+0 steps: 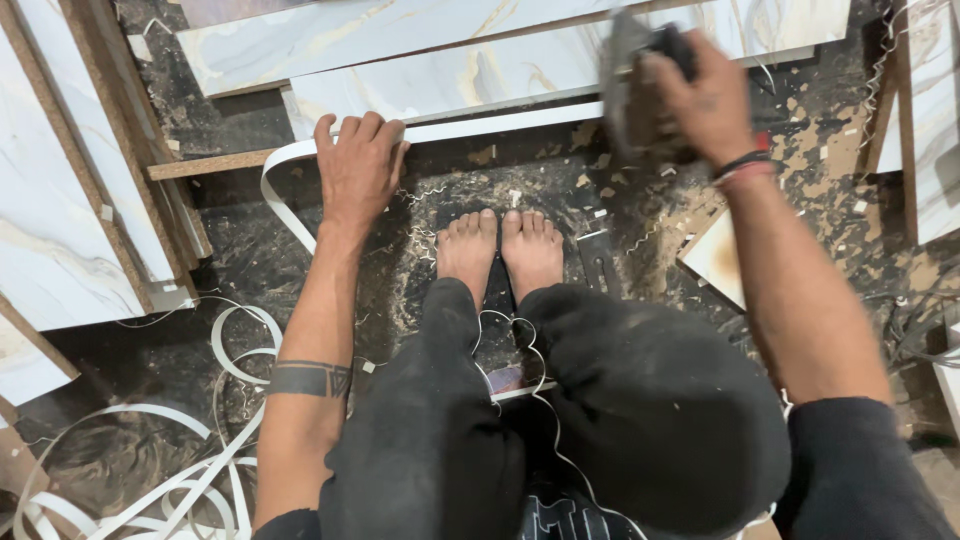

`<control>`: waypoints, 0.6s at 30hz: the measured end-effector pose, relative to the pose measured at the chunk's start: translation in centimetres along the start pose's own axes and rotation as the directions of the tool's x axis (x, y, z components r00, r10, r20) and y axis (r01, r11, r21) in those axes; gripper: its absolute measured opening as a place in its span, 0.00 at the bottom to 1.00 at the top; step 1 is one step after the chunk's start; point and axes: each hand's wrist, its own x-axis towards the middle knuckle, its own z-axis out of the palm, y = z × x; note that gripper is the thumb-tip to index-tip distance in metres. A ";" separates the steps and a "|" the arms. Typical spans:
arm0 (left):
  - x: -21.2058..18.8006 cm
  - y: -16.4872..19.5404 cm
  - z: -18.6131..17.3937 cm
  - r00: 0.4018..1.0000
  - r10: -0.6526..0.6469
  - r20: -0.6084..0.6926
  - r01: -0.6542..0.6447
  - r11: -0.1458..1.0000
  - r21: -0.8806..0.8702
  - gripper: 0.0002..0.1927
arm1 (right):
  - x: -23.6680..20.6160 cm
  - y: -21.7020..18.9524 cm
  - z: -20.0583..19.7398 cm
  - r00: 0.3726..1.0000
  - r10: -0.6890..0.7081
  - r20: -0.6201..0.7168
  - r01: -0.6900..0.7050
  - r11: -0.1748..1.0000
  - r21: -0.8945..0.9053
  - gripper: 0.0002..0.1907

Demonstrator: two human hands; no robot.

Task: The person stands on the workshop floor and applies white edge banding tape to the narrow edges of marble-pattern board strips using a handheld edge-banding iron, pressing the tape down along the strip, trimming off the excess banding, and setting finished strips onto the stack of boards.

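Observation:
My left hand (358, 170) presses down on the white edge band (480, 124) that runs along the near edge of a marble-patterned board (450, 80) lying across the floor. My right hand (700, 95) grips a dark, blurred hand tool (632, 90) held against the same edge, further right. I am squatting, and my bare feet (500, 250) rest on the dusty floor just below the board. The loose end of the band curls away to the left of my left hand.
More marble-patterned boards (70, 210) lean at the left, and another board (935, 120) lies at the right. Coils of white edge band (150, 480) lie at the lower left. A small board offcut (718, 258) and shavings litter the dark floor.

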 end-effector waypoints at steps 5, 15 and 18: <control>0.1 0.4 -0.2 1.000 0.013 0.004 -0.013 1.000 0.022 0.08 | -0.5 6.3 -6.3 0.976 0.166 -0.137 -0.158 0.985 0.067 0.13; 2.2 3.9 0.8 0.992 0.054 0.118 -0.044 0.995 -0.087 0.27 | -13.6 12.7 -10.0 0.770 0.614 0.174 -0.636 0.762 0.126 0.16; 3.7 5.7 2.1 0.984 0.170 0.050 -0.162 0.976 -0.145 0.24 | -17.3 13.7 -9.6 0.747 0.630 0.213 -0.638 0.769 -0.034 0.19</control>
